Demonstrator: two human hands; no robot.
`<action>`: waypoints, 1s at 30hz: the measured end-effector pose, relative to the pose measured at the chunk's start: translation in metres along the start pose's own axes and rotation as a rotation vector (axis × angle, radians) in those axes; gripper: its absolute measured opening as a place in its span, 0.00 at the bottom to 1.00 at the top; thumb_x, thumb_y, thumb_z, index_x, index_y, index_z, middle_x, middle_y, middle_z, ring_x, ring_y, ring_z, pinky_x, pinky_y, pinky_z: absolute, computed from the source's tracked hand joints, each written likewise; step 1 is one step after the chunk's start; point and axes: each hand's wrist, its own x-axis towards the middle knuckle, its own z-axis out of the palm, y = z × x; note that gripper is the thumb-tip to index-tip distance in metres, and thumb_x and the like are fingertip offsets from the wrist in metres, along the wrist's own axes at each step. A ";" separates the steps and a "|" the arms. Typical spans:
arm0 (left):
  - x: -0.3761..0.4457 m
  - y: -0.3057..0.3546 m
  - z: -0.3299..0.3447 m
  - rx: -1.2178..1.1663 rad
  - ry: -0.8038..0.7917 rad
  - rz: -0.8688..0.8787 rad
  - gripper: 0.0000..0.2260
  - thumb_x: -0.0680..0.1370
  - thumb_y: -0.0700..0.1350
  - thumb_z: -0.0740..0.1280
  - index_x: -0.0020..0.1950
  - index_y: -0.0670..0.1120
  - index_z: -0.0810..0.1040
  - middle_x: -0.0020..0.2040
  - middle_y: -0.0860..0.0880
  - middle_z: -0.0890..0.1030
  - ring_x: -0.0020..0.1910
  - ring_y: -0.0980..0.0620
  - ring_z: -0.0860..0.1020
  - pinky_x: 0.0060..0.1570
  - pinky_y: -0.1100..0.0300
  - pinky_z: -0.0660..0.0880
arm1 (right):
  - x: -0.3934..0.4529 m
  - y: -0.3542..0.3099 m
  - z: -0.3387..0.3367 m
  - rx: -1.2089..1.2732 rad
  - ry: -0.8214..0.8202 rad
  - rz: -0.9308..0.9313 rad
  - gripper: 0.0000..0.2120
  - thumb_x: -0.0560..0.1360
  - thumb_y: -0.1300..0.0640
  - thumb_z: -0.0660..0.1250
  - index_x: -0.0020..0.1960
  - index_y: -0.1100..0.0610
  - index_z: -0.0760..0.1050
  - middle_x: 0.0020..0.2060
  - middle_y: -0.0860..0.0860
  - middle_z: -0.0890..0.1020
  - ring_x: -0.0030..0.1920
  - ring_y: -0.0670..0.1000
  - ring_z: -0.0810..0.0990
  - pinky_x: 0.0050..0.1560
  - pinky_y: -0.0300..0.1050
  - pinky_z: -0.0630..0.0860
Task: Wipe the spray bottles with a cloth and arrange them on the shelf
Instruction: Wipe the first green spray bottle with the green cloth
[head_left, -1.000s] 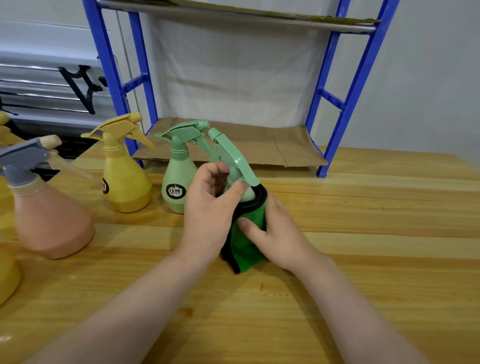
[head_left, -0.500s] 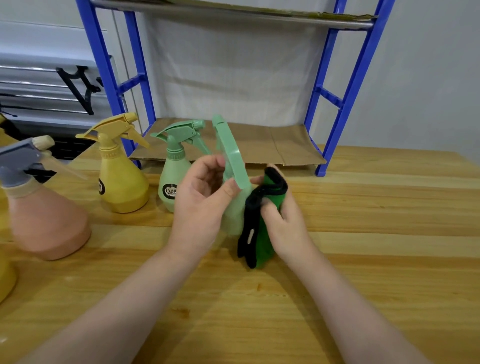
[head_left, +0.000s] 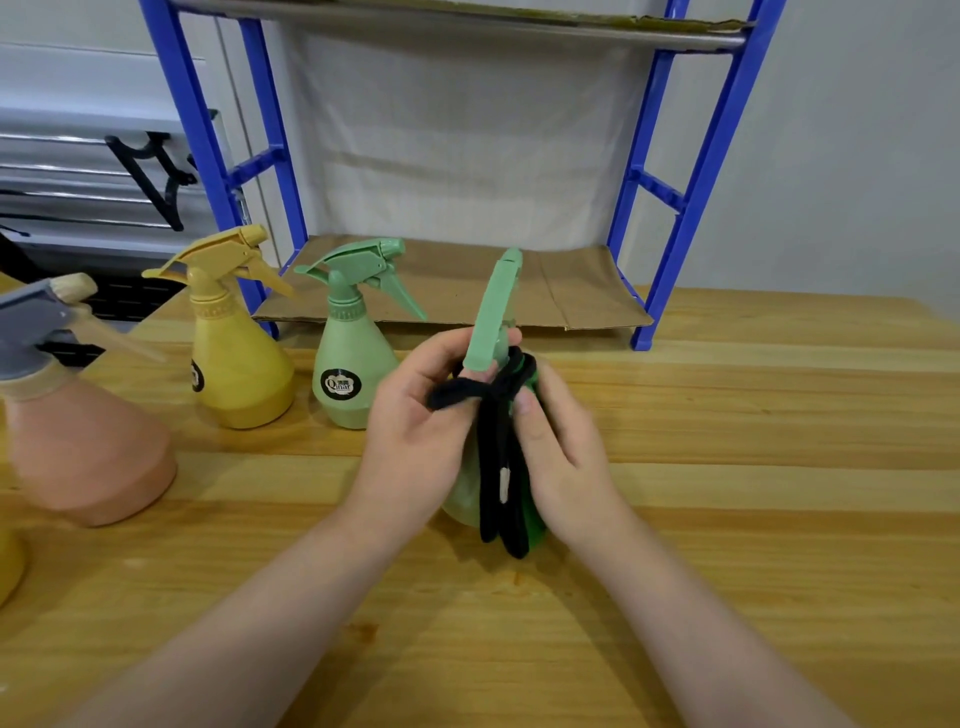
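A pale green spray bottle (head_left: 491, 306) stands on the wooden table (head_left: 727, 467) between my hands, its trigger head pointing away from me. My left hand (head_left: 415, 421) grips its neck and pinches the black edge of the cloth. My right hand (head_left: 561, 441) presses a green cloth with black trim (head_left: 501, 467) against the bottle's right side; the bottle's body is mostly hidden. A second green bottle (head_left: 348, 364), a yellow one (head_left: 234, 358) and a pink one with a grey head (head_left: 78, 441) stand to the left. The blue shelf (head_left: 691, 208) stands behind.
Brown cardboard (head_left: 571, 296) lines the shelf's lowest level, with nothing standing on it. Another cardboard-lined level runs across the top. A further yellow bottle (head_left: 8, 566) shows at the left edge. A black bracket (head_left: 156, 176) hangs on the wall to the left.
The bottle has turned so its head points away from me. The cloth has slid round the bottle's right side, and my left fingers now pinch its black edge.
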 end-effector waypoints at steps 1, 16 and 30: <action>0.000 0.000 0.000 -0.004 0.003 -0.007 0.10 0.78 0.37 0.65 0.57 0.43 0.81 0.55 0.49 0.84 0.57 0.54 0.81 0.55 0.65 0.75 | 0.000 0.000 -0.001 -0.025 -0.020 -0.007 0.17 0.81 0.50 0.56 0.65 0.57 0.72 0.52 0.47 0.81 0.54 0.44 0.79 0.54 0.38 0.74; 0.011 0.003 -0.015 -0.203 0.059 -0.018 0.12 0.78 0.41 0.64 0.58 0.39 0.79 0.54 0.46 0.84 0.51 0.50 0.80 0.53 0.53 0.78 | -0.003 0.006 0.004 -0.074 -0.061 0.015 0.27 0.79 0.38 0.58 0.71 0.54 0.65 0.59 0.44 0.78 0.60 0.44 0.77 0.59 0.40 0.73; 0.029 0.004 -0.035 -0.394 0.085 -0.053 0.10 0.76 0.46 0.66 0.53 0.44 0.83 0.52 0.46 0.85 0.56 0.49 0.80 0.54 0.57 0.78 | -0.005 0.006 0.002 0.092 -0.149 0.217 0.19 0.79 0.48 0.58 0.69 0.46 0.64 0.58 0.36 0.77 0.59 0.32 0.75 0.56 0.27 0.69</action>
